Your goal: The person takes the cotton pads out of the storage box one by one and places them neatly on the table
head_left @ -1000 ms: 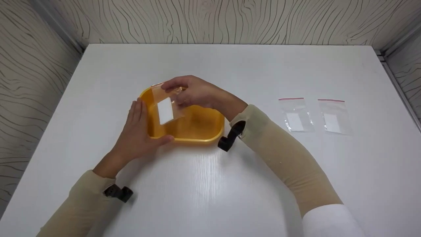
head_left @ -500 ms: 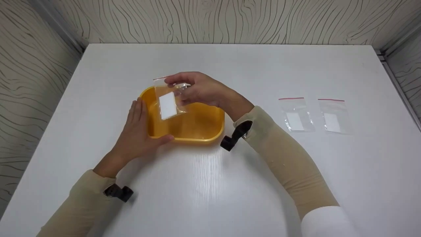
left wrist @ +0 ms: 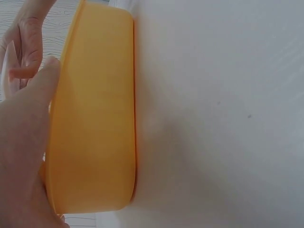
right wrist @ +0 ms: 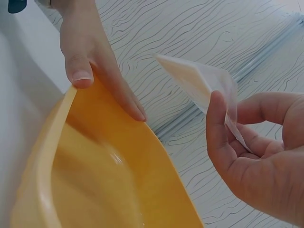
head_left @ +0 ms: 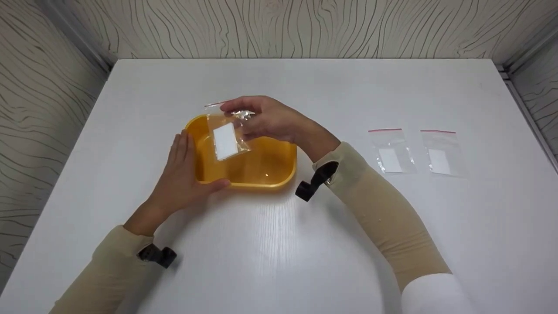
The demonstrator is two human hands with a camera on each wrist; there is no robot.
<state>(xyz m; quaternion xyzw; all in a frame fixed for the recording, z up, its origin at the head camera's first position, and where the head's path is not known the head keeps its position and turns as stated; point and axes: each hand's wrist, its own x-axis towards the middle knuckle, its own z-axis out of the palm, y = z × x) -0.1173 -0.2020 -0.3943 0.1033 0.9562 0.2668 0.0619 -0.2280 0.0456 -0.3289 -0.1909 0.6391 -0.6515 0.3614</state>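
Note:
A clear zip-lock bag point(head_left: 225, 141) with a red seal line and a white rectangle hangs tilted above the yellow plastic bin point(head_left: 270, 168). My right hand point(head_left: 274, 117) pinches that bag near its right edge, between thumb and fingers, as the right wrist view also shows with the bag point(right wrist: 190, 78) held above the rim. My left hand point(head_left: 181, 183) rests against the bin's left end. Its fingers lie straight along the left side and the thumb lies on the near rim. From the left wrist, the outer wall of the bin point(left wrist: 92, 109) fills much of the view.
Two more clear zip-lock bags, one on the left point(head_left: 390, 150) and one on the right point(head_left: 441, 152), lie flat side by side on the white table point(head_left: 340, 270). Wood-patterned panels point(head_left: 296, 28) stand behind and beside the table.
My right hand has drawn the bag up and slightly right from lower over the bin, mostly in the first half second. The left hand and the bin have stayed in place.

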